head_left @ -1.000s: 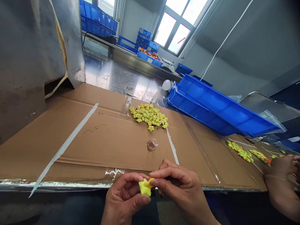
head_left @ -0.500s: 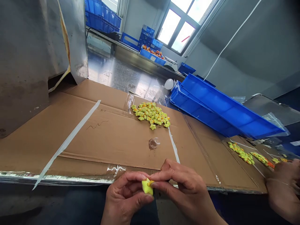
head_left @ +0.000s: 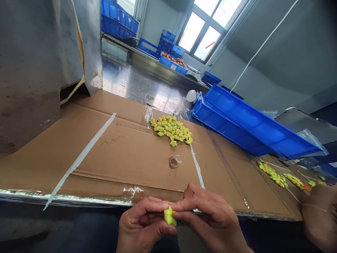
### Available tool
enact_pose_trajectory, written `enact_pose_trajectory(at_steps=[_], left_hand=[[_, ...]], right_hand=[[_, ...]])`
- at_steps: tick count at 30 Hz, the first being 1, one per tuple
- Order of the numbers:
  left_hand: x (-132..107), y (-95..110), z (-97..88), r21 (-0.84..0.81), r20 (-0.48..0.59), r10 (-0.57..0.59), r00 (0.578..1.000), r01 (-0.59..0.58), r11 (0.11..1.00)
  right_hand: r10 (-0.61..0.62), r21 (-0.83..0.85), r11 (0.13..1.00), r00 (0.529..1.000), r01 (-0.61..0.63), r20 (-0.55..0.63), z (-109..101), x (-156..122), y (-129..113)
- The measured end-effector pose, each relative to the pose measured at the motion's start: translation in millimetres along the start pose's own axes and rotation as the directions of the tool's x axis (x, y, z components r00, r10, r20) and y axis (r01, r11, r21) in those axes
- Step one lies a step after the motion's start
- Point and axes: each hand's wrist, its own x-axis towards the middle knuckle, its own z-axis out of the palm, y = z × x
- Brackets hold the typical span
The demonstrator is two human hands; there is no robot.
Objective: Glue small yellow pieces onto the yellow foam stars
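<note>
My left hand (head_left: 142, 225) pinches a small yellow star-shaped piece (head_left: 169, 217) between thumb and fingers, just in front of the table's near edge. From the other side, the thumb and forefinger of my right hand (head_left: 212, 216) close on the piece's right side, where a bit of orange shows at the fingertips. Its exact make-up is too small to tell. Farther back on the cardboard lies a pile of similar yellow-green pieces (head_left: 171, 129) with orange spots, and one star (head_left: 173, 143) sits at its front.
Cardboard (head_left: 137, 154) covers the table. A small clear round dish (head_left: 174, 161) lies on it. At the right are tilted blue crates (head_left: 250, 123), more yellow pieces (head_left: 272, 174) and a co-worker's blurred hand (head_left: 319, 211). A metal housing (head_left: 34, 70) stands at left.
The yellow piece has turned a little between my fingers, and less of the orange part shows. Both hands stay closed on it. The view has shifted slightly.
</note>
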Motion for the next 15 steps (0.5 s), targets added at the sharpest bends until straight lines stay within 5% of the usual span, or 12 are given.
enact_pose_trajectory(at_steps=[7, 15], left_hand=[[1.6, 3.9, 2.4, -0.004, -0.016, -0.011, 1.000, 0.011, 1.000], [9.7, 12.2, -1.3, -0.089, 0.080, -0.277, 0.958, 0.284, 0.955]], right_hand=[[-0.031, -0.017, 0.999, 0.998, 0.030, -0.050, 3.2, -0.8, -1.2], [0.092, 0.134, 0.989, 0.977, -0.067, -0.191, 2.6, -0.7, -4.1]])
